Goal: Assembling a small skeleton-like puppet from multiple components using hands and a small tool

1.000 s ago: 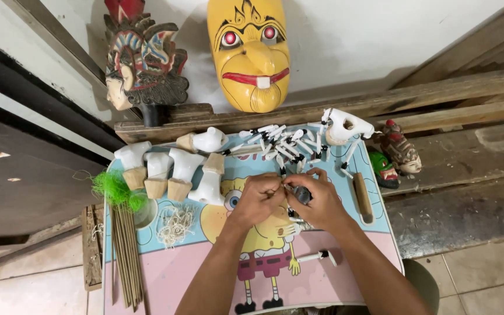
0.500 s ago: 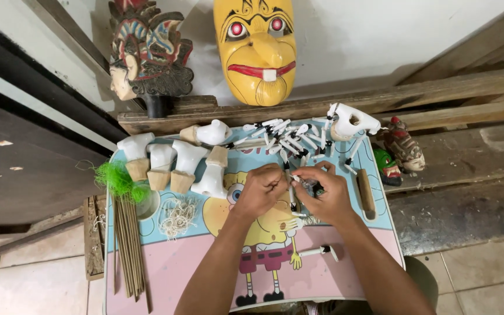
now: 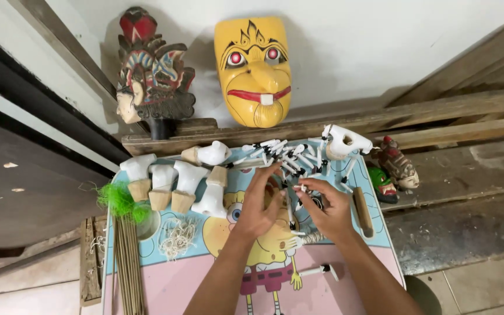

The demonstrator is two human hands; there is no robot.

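— Two hands at work over our cartoon-printed desk (image 3: pixel 164 280). Our left hand (image 3: pixel 261 201) is spread wide, fingers splayed, palm down, holding nothing we can see.

— And our right hand (image 3: pixel 325 207)?

— It pinches a small white peg (image 3: pixel 300 188) at its fingertips, just beside the left fingers. The heap of white and black pegs (image 3: pixel 287 154) lies just beyond both hands, at the desk's far edge.

— What surrounds us?

— White carved pieces on wooden bases (image 3: pixel 173 184) to the left, a green tuft (image 3: pixel 121 201) atop a bundle of thin sticks (image 3: pixel 129 262), a tangle of pale string (image 3: pixel 176 236). One loose peg (image 3: pixel 319 271) lies near our right wrist. A yellow mask (image 3: pixel 255 70) leans on the wall.
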